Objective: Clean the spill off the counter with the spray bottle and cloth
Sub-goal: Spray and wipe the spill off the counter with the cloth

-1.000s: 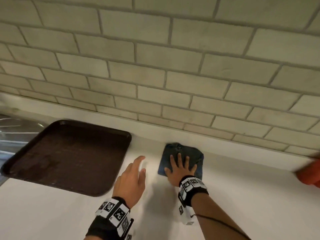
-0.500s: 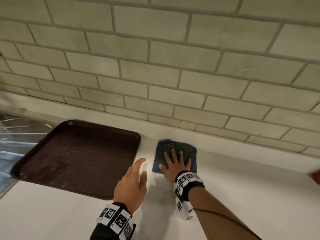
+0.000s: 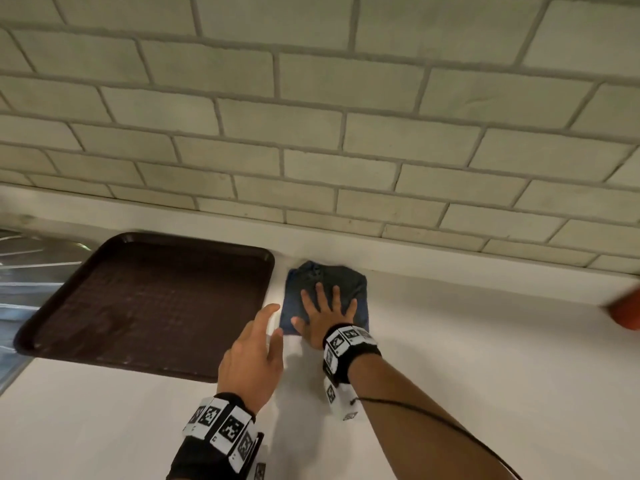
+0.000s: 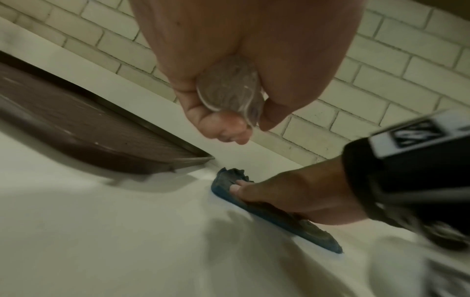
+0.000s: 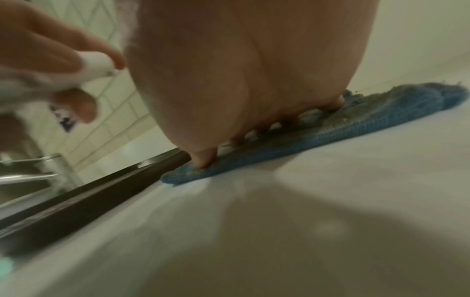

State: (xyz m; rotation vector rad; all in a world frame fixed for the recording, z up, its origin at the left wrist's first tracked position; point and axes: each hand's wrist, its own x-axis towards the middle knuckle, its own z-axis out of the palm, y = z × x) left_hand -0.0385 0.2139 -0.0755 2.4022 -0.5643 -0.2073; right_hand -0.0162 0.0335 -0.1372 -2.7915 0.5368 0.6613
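A folded dark blue cloth (image 3: 329, 275) lies on the white counter (image 3: 467, 358) against the back wall. My right hand (image 3: 325, 311) presses flat on it with straight, spread fingers; the right wrist view shows the fingertips on the cloth (image 5: 356, 128). My left hand (image 3: 258, 351) hovers just left of the cloth, fingers curled round a small clear spray bottle (image 4: 230, 88). The bottle's white nozzle (image 5: 96, 62) shows under a finger in the right wrist view. In the head view the hand hides most of the bottle. No spill is plainly visible.
A dark brown tray (image 3: 138, 299) sits right beside the cloth's left edge. Further left is a steel sink drainer (image 3: 20, 271). An orange-red object (image 3: 628, 313) shows at the right edge. A tiled wall rises behind the counter.
My right hand has slid the cloth leftward along the wall, closing the gap to the tray. The left hand has kept its place and its hold.
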